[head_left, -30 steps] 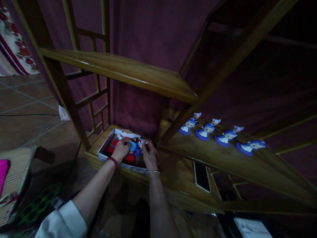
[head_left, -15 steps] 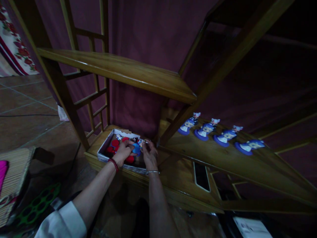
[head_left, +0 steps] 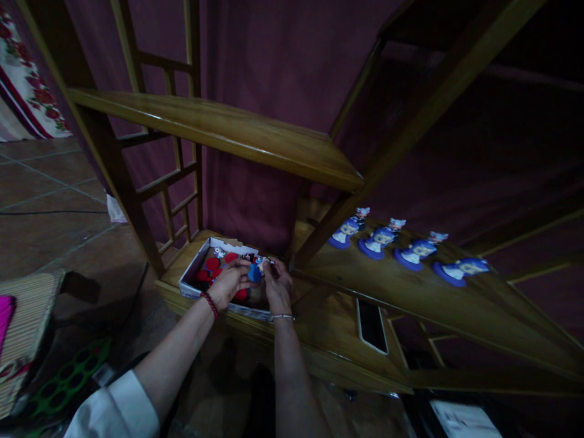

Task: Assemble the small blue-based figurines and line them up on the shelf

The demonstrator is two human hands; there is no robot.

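Note:
A small figurine (head_left: pixel 261 263) with a round blue base (head_left: pixel 253 274) is held over an open white cardboard box (head_left: pixel 188 286). My right hand (head_left: pixel 278 286) grips the figurine from the right, thumb in front. At the base's left side, my left hand (head_left: pixel 229 283) has its fingers closed on the edge. Red round bases (head_left: pixel 212 263) and a small white figure (head_left: pixel 219 252) lie inside the box, partly hidden by my hands.
Several blue-haired figurines (head_left: pixel 376 240) on blue bases line the wooden shelf (head_left: pixel 438 298) at right, with smaller figures behind. A phone (head_left: pixel 372 325) lies below them. Overhead juts a wooden board (head_left: pixel 219 131). A bamboo-topped stool (head_left: pixel 31 310) stands at left.
The figurine with the blue base has shifted slightly right and turned a little between my hands. Box and shelf figurines stay put.

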